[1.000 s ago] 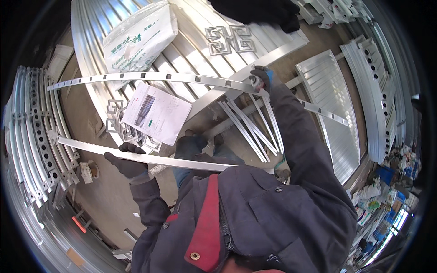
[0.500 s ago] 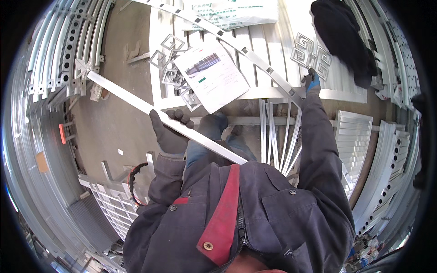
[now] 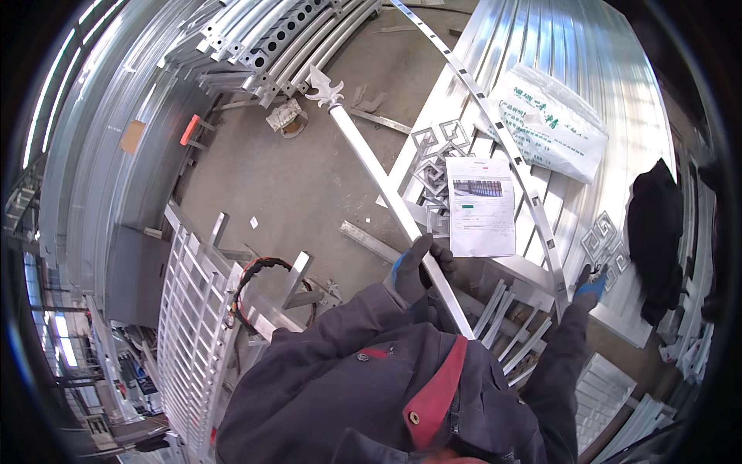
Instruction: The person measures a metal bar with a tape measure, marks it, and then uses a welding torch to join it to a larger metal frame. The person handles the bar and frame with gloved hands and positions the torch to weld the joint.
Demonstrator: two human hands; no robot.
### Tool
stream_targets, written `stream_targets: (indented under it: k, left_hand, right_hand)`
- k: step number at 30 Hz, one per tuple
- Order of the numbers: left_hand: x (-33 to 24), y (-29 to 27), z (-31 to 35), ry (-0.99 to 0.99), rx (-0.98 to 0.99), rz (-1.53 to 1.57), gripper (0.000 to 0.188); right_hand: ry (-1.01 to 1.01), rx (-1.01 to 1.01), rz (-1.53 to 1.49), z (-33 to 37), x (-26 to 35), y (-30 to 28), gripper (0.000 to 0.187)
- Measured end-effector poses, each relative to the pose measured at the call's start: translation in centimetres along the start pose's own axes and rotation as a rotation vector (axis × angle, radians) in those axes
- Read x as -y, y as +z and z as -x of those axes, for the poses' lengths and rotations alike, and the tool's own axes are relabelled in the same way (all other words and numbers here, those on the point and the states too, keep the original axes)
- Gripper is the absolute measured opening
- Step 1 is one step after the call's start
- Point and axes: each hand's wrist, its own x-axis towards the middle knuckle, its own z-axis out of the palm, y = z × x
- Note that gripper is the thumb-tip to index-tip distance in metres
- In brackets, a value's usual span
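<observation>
My left hand [image 3: 421,271], in a dark glove with some blue, is closed around a long pale square metal post [image 3: 379,174]. It slants from my chest up to the far left. At its far end is a spearhead finial [image 3: 324,89]. My right hand [image 3: 592,286], in a blue glove with dark fingers, is stretched out to the right. Its fingers are curled together beside silvery square-spiral ornaments [image 3: 601,238]; what they hold is too small to make out. Left of it, a long bar with dark square holes [image 3: 514,151] crosses the worktop.
A printed sheet [image 3: 481,224] lies by more square-spiral pieces [image 3: 430,176]. Beyond are a white plastic bag [image 3: 549,120] and ribbed metal panels [image 3: 618,85]. Black cloth [image 3: 655,240] lies at right. Stacked rails [image 3: 286,39] stand far left; a white lattice frame [image 3: 193,309] is near left.
The view has swung left, so the worktop appears farther right. The post is still in my left hand, and its finial now shows more clearly. My right hand remains beside the ornaments.
</observation>
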Motion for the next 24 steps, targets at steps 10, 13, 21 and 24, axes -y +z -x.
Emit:
stream_targets:
  k: [10,13,21,24]
  left_hand:
    - [1.6,-1.4,6.2,0.278,-0.160,0.077,0.033]
    - [-0.2,-3.9,8.8,0.297,-0.005,-0.028,0.045]
    - [-2.6,-9.3,16.5,0.412,-0.090,-0.038,0.036]
    - [-1.7,-11.2,19.8,0.478,-0.207,0.090,0.036]
  right_hand:
    - [-0.244,1.392,-0.784,21.0,24.1,-5.4,0.063]
    - [-0.158,1.470,-0.777,23.7,26.2,-5.6,0.069]
    - [-0.354,1.917,-0.587,26.1,34.3,-3.3,0.064]
    - [-0.339,2.004,-0.662,28.1,39.2,-1.2,0.059]
